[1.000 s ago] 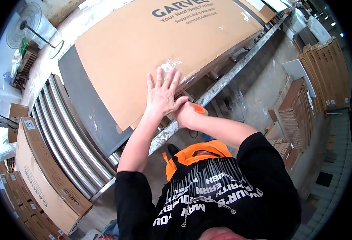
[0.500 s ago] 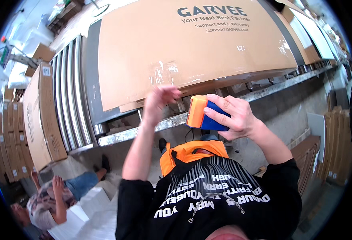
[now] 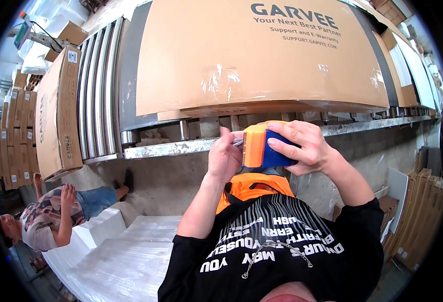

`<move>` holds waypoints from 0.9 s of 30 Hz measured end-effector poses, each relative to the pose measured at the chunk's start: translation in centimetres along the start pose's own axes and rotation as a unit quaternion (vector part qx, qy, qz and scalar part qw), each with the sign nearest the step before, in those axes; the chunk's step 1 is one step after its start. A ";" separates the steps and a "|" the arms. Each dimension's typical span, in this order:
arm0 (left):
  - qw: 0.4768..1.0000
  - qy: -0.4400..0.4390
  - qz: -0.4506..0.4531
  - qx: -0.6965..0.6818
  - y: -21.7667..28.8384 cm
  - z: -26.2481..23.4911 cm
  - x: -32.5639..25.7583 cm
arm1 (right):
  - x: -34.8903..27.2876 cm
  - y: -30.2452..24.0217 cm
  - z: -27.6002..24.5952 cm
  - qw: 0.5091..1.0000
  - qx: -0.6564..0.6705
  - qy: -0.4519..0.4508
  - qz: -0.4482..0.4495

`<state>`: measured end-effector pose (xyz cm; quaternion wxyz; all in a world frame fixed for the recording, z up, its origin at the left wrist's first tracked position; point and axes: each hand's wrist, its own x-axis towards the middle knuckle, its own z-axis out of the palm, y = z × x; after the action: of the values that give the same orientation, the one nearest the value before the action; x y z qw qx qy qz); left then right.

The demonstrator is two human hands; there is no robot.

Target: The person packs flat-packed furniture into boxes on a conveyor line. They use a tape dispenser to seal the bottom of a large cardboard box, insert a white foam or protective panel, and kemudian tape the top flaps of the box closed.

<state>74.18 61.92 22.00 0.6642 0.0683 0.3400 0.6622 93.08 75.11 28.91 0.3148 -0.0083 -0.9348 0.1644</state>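
Observation:
My right hand [image 3: 304,148] grips an orange and blue tape dispenser [image 3: 261,147] in front of my chest. My left hand [image 3: 225,155] is at the dispenser's left end, its fingers pinching the tape edge there by the metal blade. Just beyond both hands a large flat cardboard box [image 3: 261,55] lies on a roller conveyor [image 3: 101,85], with clear tape shining on its near edge. The conveyor's metal rail [image 3: 171,148] runs right behind my hands.
A second flat cardboard box [image 3: 55,110] lies further along the rollers at left. Another person [image 3: 55,214] lies on the ground at lower left beside white plastic-wrapped blocks [image 3: 116,256]. Stacks of flat boxes [image 3: 422,211] lean at the right, more at far left.
My left hand has come off the box's near edge and moved down to the dispenser. My right hand has held the dispenser throughout, and the view has shifted.

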 end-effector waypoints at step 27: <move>0.528 0.368 0.532 0.550 5.9 -12.6 7.5 | 1.1 1.5 -3.3 0.888 -0.279 -0.329 0.159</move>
<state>61.63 65.01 12.86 -0.1638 0.3384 0.7521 0.5413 94.03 77.62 31.50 -0.0562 -0.1894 -0.9783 -0.0618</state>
